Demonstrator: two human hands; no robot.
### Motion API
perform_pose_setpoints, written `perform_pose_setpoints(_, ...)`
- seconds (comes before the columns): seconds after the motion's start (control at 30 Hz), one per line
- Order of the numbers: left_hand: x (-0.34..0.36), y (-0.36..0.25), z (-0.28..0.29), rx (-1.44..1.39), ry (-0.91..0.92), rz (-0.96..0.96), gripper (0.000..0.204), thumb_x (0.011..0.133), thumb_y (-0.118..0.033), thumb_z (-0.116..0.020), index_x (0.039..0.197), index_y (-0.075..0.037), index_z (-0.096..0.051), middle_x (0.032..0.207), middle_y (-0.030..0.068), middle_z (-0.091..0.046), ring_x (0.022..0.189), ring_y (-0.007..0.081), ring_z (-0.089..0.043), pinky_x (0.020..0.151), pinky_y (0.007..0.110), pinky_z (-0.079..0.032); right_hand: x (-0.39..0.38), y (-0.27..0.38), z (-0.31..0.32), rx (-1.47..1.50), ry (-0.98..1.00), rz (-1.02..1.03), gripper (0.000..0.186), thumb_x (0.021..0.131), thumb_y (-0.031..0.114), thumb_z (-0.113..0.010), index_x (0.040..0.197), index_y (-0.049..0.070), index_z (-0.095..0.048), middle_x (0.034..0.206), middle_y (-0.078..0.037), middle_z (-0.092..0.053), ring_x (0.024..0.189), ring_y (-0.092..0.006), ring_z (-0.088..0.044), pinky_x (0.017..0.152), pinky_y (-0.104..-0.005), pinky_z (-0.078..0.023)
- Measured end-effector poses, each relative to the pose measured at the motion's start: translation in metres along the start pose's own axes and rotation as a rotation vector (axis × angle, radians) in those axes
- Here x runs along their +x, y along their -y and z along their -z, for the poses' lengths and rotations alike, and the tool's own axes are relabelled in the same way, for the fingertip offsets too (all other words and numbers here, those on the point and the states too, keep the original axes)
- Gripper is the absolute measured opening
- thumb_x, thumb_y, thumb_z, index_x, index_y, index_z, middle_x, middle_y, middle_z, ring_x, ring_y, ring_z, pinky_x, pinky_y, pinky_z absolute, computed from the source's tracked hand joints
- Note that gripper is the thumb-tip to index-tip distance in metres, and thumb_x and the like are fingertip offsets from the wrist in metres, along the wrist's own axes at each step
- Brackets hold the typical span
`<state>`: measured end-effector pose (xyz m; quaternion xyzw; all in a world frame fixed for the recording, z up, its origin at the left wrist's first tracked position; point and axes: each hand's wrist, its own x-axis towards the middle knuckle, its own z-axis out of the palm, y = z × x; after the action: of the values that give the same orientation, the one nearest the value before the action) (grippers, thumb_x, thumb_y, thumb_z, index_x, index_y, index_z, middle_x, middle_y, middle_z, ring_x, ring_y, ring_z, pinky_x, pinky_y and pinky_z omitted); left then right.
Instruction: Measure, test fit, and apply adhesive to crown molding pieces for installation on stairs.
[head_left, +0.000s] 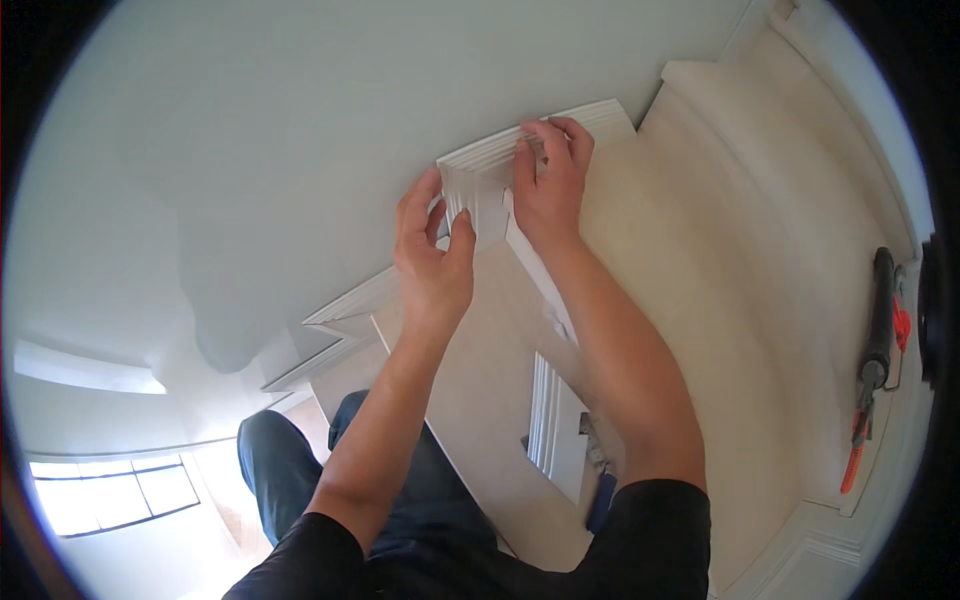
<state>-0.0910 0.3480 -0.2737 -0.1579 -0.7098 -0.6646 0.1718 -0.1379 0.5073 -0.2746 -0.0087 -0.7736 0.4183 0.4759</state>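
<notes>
Two lengths of white grooved skirting moulding meet at a corner on the wall beside the stairs. My left hand (432, 248) is closed round the short upright piece of moulding (462, 192), fingers on its wall side and thumb on its near edge. Along the longer piece of moulding (606, 120), which runs above a pale step, my right hand (552, 185) grips with its fingertips over the top edge. Its thumb stands near the corner joint. The backs of both pieces are hidden.
Pale wooden stair treads (690, 330) curve to the right. On the lower tread lie a loose moulding offcut (553, 420) and a blue-handled tool (602, 503). A black caulking gun (877, 340) with orange-red parts rests at the far right. More stepped moulding (350, 305) follows the wall.
</notes>
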Motion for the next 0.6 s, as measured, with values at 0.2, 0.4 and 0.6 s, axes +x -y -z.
perform_pose_setpoints(0.2, 0.002, 0.003, 0.006, 0.012, -0.012, 0.023, 0.059, 0.100, 0.004, -0.062, 0.157, -0.002, -0.048, 0.154, 0.0150, -0.051, 0.144, 0.0267, -0.052, 0.120, 0.040, -0.046, -0.004, -0.003, -0.008, -0.070, -0.021, 0.088, 0.025, 0.096, 0.004, -0.071, 0.120, 0.009, -0.069, 0.135, -0.017, -0.052, 0.114, -0.0351, -0.060, 0.098, -0.0446, -0.052)
perform_pose_setpoints(0.4, -0.002, 0.006, -0.009, 0.268, -0.036, -0.199, 0.062, 0.098, 0.005, -0.061, 0.158, 0.001, -0.046, 0.147, 0.0241, -0.048, 0.132, 0.0382, -0.056, 0.109, 0.045, -0.051, -0.001, 0.004, 0.000, 0.018, 0.014, -0.016, 0.027, 0.096, 0.004, -0.070, 0.122, 0.010, -0.067, 0.136, -0.017, -0.053, 0.120, -0.0349, -0.058, 0.102, -0.0442, -0.051)
perform_pose_setpoints(0.6, 0.001, 0.001, -0.016, 0.132, -0.105, -0.113, 0.057, 0.098, 0.003, -0.064, 0.153, 0.002, -0.050, 0.146, 0.0203, -0.049, 0.131, 0.0337, -0.057, 0.109, 0.045, -0.052, 0.000, 0.003, 0.003, -0.032, 0.023, 0.035, 0.026, 0.096, 0.004, -0.069, 0.122, 0.009, -0.067, 0.137, -0.016, -0.054, 0.126, -0.0345, -0.056, 0.103, -0.0441, -0.050)
